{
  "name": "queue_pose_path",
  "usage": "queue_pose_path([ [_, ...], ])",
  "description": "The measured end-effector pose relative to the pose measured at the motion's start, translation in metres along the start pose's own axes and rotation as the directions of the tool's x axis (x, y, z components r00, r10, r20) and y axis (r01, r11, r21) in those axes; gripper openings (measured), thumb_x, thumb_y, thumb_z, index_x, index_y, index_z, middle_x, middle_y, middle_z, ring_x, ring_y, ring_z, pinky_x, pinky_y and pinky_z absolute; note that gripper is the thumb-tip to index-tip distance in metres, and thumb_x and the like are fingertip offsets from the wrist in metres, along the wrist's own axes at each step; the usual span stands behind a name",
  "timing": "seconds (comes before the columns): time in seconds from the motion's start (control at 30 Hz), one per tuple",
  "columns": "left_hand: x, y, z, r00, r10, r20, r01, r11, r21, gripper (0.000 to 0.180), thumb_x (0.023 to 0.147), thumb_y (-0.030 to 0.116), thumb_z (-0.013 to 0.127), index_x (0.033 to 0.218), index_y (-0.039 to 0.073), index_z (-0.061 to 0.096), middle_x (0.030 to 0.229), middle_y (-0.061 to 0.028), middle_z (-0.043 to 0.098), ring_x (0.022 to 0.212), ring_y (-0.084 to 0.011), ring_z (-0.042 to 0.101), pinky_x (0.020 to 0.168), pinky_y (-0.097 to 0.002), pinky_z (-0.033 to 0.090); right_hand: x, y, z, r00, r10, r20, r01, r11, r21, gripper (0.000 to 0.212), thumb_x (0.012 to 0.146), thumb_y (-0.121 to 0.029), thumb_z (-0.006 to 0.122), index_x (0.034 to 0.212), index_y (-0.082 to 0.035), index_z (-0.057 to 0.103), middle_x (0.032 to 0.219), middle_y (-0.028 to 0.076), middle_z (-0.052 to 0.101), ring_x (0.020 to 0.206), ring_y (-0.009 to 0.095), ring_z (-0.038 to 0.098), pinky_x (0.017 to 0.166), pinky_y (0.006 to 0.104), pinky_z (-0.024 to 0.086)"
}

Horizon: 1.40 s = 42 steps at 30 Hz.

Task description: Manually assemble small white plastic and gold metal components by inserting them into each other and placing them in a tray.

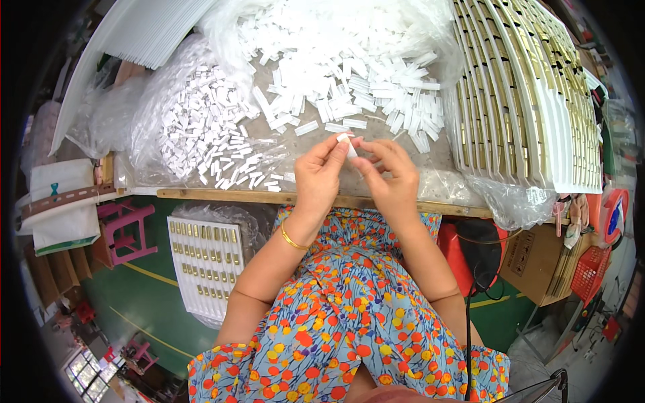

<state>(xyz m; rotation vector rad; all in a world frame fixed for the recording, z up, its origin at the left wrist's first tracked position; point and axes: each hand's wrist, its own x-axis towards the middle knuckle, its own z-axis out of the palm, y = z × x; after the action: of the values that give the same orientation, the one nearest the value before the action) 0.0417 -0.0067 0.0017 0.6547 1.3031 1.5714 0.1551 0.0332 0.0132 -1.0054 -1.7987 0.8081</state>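
Note:
My left hand (318, 173) is closed, pinching a small white plastic piece (350, 148) between thumb and forefinger above the table's near edge. The fingertips of my right hand (392, 176) close on the same piece from the right side. Its far end is partly hidden by the fingers. Beyond my hands lies a wide heap of clear, whitish plastic strips (336, 91), the closest ones just past my fingertips. To the left spreads a pile of small white plastic pieces (201, 121), some scattered toward the table's front edge.
Stacked white trays with gold-coloured parts (517, 101) stand at the right. Another such tray (207, 258) sits below the table at left. White ribbed sheets (158, 30) are at the far left. Plastic film (514, 201) hangs over the wooden table edge (262, 197). A cardboard box (531, 262) stands lower right.

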Motion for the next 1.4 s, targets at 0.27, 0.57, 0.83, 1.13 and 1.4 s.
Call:
queue_pose_path([
  [0.27,-0.003,0.006,0.0,0.994,-0.043,0.099,0.06,0.982,-0.177,0.024,0.088,0.009,0.052,0.107,-0.005,0.057,0.1,-0.0135,0.063,0.093,-0.0183,0.059,0.085,-0.0293,0.045,-0.003,0.005,-0.003,0.933,0.233,0.276,-0.3,0.925,0.233,0.012,0.078,-0.01,0.063,0.078,0.002,0.06,0.07,0.008,0.056,0.057,0.014,0.052,0.05,0.0262,0.039],
  [0.57,0.005,0.024,-0.027,0.929,-0.03,0.37,-0.013,0.994,0.113,0.019,0.078,-0.003,0.062,0.097,-0.003,0.061,0.088,-0.0066,0.063,0.08,-0.0101,0.06,0.069,-0.0207,0.049,-0.004,0.002,-0.025,0.942,-0.189,0.276,0.234,0.963,-0.138,0.014,0.072,-0.012,0.066,0.08,-0.002,0.059,0.074,0.01,0.056,0.065,0.028,0.055,0.055,0.0356,0.045],
  [0.83,0.003,0.025,-0.03,0.934,-0.017,0.356,-0.028,0.992,0.12,0.021,0.075,-0.008,0.062,0.096,-0.005,0.061,0.089,-0.0097,0.064,0.081,-0.0133,0.061,0.071,-0.0239,0.051,-0.006,-0.01,-0.026,0.949,-0.171,0.266,0.212,0.968,-0.131,0.016,0.074,-0.011,0.065,0.084,-0.002,0.058,0.076,0.01,0.056,0.067,0.029,0.055,0.058,0.0367,0.044],
  [1.13,0.007,0.026,-0.03,0.919,0.036,0.394,-0.061,0.997,0.051,0.017,0.074,-0.01,0.062,0.09,-0.005,0.061,0.086,-0.0095,0.064,0.08,-0.0139,0.062,0.071,-0.0235,0.051,0.0,-0.015,-0.026,0.959,-0.002,0.283,-0.003,1.0,0.017,0.007,0.075,-0.007,0.062,0.077,-0.001,0.059,0.069,0.012,0.054,0.063,0.03,0.053,0.056,0.038,0.042],
  [1.4,0.006,0.038,-0.025,0.864,-0.248,0.439,0.174,0.964,0.202,0.022,0.069,-0.001,0.071,0.088,-0.003,0.06,0.08,-0.005,0.062,0.075,-0.0111,0.059,0.069,-0.0239,0.049,-0.012,-0.004,-0.033,0.928,-0.108,0.357,0.163,0.979,-0.126,0.015,0.075,-0.013,0.058,0.066,-0.002,0.054,0.066,0.014,0.052,0.063,0.032,0.052,0.057,0.0406,0.043],
])
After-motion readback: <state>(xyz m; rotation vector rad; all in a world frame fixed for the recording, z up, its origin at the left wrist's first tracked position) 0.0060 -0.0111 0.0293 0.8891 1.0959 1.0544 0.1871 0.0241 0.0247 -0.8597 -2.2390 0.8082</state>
